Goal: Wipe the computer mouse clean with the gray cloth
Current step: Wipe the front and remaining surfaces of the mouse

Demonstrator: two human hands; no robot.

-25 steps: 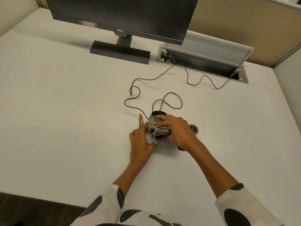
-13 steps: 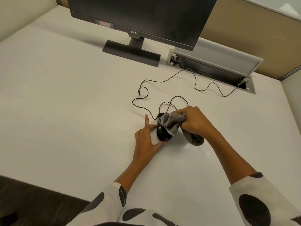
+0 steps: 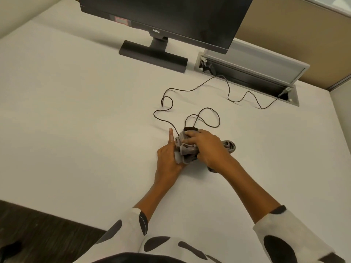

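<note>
A black wired computer mouse [image 3: 190, 128] lies on the white desk, almost wholly covered; only its far end shows. The gray cloth [image 3: 185, 151] is bunched over it, with a loose end [image 3: 230, 146] trailing out to the right. My right hand [image 3: 206, 147] presses the cloth down on the mouse, fingers curled over it. My left hand [image 3: 168, 160] rests against the mouse's left side, index finger stretched forward along the desk, thumb side touching the cloth.
The mouse's thin dark cable [image 3: 190, 109] loops across the desk to an open cable hatch [image 3: 252, 76] at the back right. A black monitor [image 3: 167, 14] on its stand [image 3: 153, 56] is behind. The desk's front edge [image 3: 57, 213] runs at lower left.
Half a second ago the mouse body was exposed with the cloth lifted at its far right; now my right hand has pulled the cloth back over it, toward me and left.
</note>
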